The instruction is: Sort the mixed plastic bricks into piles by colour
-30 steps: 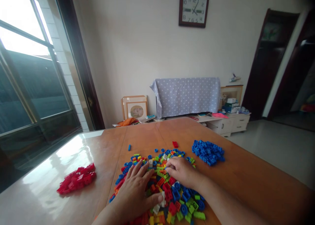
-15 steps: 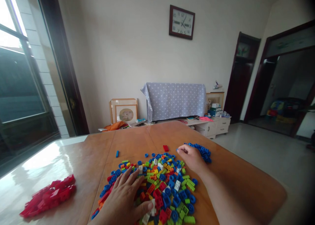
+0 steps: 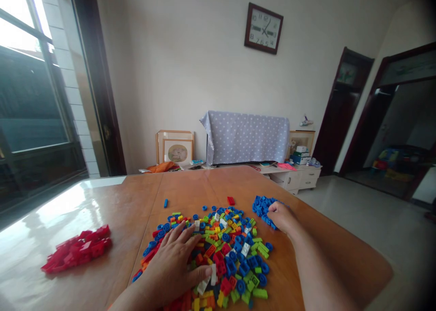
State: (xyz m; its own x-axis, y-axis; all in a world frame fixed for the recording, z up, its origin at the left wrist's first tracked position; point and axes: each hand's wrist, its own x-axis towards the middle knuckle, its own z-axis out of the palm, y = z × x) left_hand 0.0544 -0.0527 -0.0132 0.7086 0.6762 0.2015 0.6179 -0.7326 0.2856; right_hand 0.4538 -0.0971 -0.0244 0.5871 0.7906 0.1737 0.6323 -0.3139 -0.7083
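Note:
A mixed heap of toy building bricks in red, blue, green, yellow, orange and white covers the middle of the wooden table. My left hand rests on the heap's left side, open, fingers spread and pointing away; its thumb is beside a white brick. At the right, my right hand is at the edge of a pile of blue bricks, its fingers curled together. Whatever those fingers hold is hidden. A separate pile of red bricks lies far to the left.
One red brick and one blue brick lie apart behind the heap. The table runs back toward a low white cabinet and a cloth-covered object by the wall.
My right hand has moved right, from beside the mixed heap to the blue pile; a small blue piece showed at its fingertips before. My left hand stays on the heap. The view has shifted slightly.

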